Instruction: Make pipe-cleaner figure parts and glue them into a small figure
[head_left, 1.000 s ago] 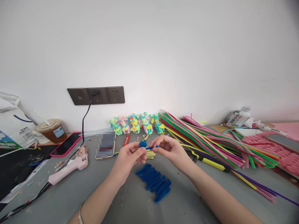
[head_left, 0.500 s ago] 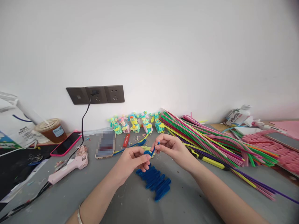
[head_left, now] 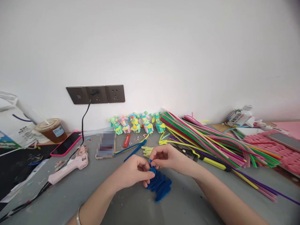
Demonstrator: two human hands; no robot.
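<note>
A coiled blue pipe cleaner (head_left: 152, 170) is pinched between my two hands. My left hand (head_left: 138, 172) grips its coiled part between thumb and fingers. At its short upper end, my right hand (head_left: 162, 157) closes thumb against forefinger. Just below, on the grey table, lies a row of blue pipe cleaner pieces (head_left: 161, 186), partly hidden by the left fingers. Behind the hands rest pale yellow-green pieces (head_left: 147, 151) and loose blue pipe cleaners (head_left: 136, 149).
Several colourful figures (head_left: 135, 122) line the wall. A big bundle of pipe cleaners (head_left: 206, 134) and yellow-handled pliers (head_left: 212, 162) lie right. To the left are a pink glue gun (head_left: 69, 170), a phone (head_left: 106, 144), a pink-edged phone (head_left: 67, 143), a drink cup (head_left: 52, 130) and a red-labelled strip (head_left: 127, 141).
Both hands have come down and closer to me with the blue coil, which now hangs over the blue pieces. The pale yellow-green pieces and pliers behind are more exposed.
</note>
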